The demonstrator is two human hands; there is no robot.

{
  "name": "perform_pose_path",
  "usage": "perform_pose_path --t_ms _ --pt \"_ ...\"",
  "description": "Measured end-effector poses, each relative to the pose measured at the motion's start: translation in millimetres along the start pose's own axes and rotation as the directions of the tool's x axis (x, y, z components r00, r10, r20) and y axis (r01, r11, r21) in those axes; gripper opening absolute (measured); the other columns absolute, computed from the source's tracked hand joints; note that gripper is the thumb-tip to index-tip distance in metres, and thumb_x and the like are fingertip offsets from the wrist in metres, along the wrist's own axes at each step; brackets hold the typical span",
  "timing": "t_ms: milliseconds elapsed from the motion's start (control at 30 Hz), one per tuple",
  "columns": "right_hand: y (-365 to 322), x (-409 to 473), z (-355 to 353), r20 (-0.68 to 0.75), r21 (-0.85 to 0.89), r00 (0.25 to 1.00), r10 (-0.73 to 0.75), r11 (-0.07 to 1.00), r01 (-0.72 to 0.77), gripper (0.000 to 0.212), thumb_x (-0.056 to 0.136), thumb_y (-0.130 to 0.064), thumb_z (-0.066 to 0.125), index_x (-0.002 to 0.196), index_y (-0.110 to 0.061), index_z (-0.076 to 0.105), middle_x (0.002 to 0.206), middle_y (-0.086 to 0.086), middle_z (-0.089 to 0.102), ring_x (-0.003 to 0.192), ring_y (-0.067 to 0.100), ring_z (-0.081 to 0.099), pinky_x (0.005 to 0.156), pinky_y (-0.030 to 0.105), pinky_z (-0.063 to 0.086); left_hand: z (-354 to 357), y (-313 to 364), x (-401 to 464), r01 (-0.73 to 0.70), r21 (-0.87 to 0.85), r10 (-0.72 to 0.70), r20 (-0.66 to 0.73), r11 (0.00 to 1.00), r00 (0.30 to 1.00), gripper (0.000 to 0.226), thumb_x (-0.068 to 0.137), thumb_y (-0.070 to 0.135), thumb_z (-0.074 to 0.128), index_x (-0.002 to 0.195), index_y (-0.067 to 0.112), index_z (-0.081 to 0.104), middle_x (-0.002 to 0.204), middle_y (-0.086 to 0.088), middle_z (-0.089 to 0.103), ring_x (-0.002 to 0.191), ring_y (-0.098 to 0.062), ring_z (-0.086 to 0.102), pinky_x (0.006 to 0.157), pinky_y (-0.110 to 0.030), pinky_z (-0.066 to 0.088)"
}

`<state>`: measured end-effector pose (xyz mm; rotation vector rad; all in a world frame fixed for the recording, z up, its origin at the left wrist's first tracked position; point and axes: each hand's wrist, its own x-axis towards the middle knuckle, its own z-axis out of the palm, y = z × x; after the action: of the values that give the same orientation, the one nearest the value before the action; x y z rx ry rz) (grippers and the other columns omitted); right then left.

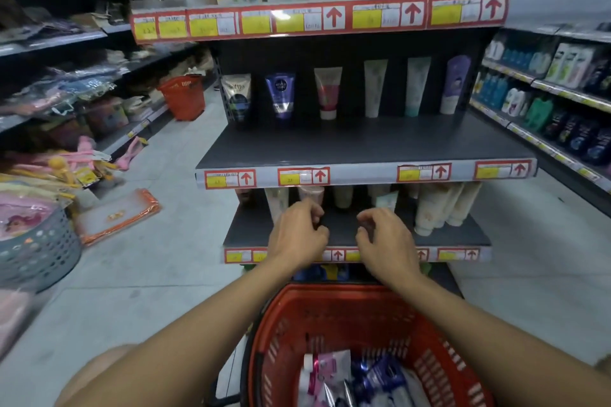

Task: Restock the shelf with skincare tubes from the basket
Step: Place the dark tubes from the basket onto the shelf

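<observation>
A red basket (287, 314) stands on the floor below me, with several skincare tubes (350, 377) in pink, white and blue lying in it. In front is a dark shelf (363, 145) with a back row of upright tubes (280, 94). My left hand (296, 235) and my right hand (386, 241) hover side by side over the front of the lower shelf (244, 231). Both have curled fingers and hold nothing. Pale tubes (429, 208) stand at the back of that lower shelf.
A second red basket (183, 96) stands down the left aisle. A grey perforated bin (39, 248) and an orange-edged package (115, 215) lie on the floor at left. Stocked shelves line both sides, with bottles (535, 99) at right.
</observation>
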<state>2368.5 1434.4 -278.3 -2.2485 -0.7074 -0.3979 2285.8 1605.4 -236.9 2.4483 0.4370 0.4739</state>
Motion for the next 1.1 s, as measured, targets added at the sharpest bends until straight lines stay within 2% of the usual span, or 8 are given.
perform_pose_path --t_ms 167,267,467,667,800,900,967,1100 --pt "32 -43 24 0.109 -0.047 0.991 0.071 0.997 -0.067 0.017 0.091 -0.020 0.067 0.108 -0.019 0.067 0.099 -0.005 0.061 0.096 0.017 0.061 0.076 0.031 0.050 42 -32 -27 0.102 0.019 -0.103 0.110 0.995 0.989 0.020 0.082 0.024 0.065 0.097 0.034 0.057 0.097 0.010 0.067 0.090 -0.018 0.065 0.071 -0.033 0.048" --pt "50 -65 36 0.168 -0.082 0.980 0.107 0.992 -0.094 0.016 0.090 -0.020 0.067 0.106 -0.018 0.067 0.097 -0.007 0.058 0.095 0.016 0.060 0.076 0.026 0.044 64 -46 -39 0.156 0.033 -0.159 0.164 0.987 0.973 0.017 0.081 0.021 0.065 0.093 0.031 0.059 0.093 0.010 0.068 0.092 -0.021 0.066 0.076 -0.034 0.053" --pt "98 -114 61 0.345 -0.147 0.901 0.263 0.963 -0.225 0.016 0.090 -0.021 0.064 0.105 -0.018 0.069 0.101 0.000 0.065 0.093 0.020 0.063 0.074 0.031 0.048 114 -78 -66 0.254 0.061 -0.260 0.325 0.965 0.909 0.016 0.082 0.020 0.066 0.096 0.028 0.062 0.094 0.006 0.071 0.092 -0.022 0.069 0.082 -0.037 0.059" --pt "144 -156 82 0.577 -0.290 0.678 0.456 0.890 -0.351 0.009 0.086 -0.017 0.061 0.079 -0.015 0.066 0.090 0.011 0.071 0.085 0.030 0.067 0.070 0.034 0.049 160 -109 -95 0.394 0.102 -0.393 0.473 0.913 0.789 0.012 0.082 0.018 0.064 0.089 0.028 0.062 0.093 0.006 0.073 0.091 -0.021 0.070 0.083 -0.036 0.059" --pt "165 -180 99 0.698 -0.380 0.487 0.525 0.848 -0.370 0.034 0.095 -0.020 0.059 0.062 -0.022 0.049 0.081 0.014 0.067 0.075 0.025 0.058 0.065 0.027 0.034 188 -131 -116 0.507 0.154 -0.505 0.523 0.848 0.687 0.005 0.086 0.020 0.066 0.086 0.025 0.067 0.089 0.005 0.073 0.087 -0.018 0.069 0.077 -0.030 0.053" --pt "172 -194 119 0.752 -0.418 0.360 0.553 0.821 -0.389 0.024 0.103 -0.023 0.052 0.094 -0.012 0.072 0.112 0.019 0.072 0.093 0.029 0.065 0.077 0.029 0.047 211 -147 -133 0.548 0.180 -0.538 0.580 0.817 0.612 0.010 0.090 0.024 0.063 0.080 0.022 0.066 0.091 -0.003 0.075 0.080 -0.019 0.069 0.071 -0.031 0.054" --pt "176 -204 133 0.783 -0.433 0.291 0.550 0.818 -0.379 0.026 0.104 -0.019 0.049 0.112 -0.008 0.071 0.117 0.017 0.069 0.102 0.030 0.065 0.092 0.030 0.051 227 -155 -144 0.583 0.200 -0.565 0.613 0.787 0.552 0.017 0.091 0.035 0.061 0.092 0.021 0.070 0.101 0.001 0.078 0.082 -0.017 0.071 0.072 -0.028 0.056" --pt "171 -216 151 0.712 -0.460 0.243 0.658 0.700 -0.547 0.031 0.101 -0.025 0.059 0.122 -0.003 0.064 0.122 0.018 0.068 0.117 0.034 0.064 0.086 0.028 0.047 256 -171 -160 0.667 0.212 -0.623 0.626 0.714 0.468 0.033 0.086 0.038 0.060 0.113 0.023 0.073 0.117 0.005 0.077 0.087 -0.019 0.076 0.081 -0.037 0.064"
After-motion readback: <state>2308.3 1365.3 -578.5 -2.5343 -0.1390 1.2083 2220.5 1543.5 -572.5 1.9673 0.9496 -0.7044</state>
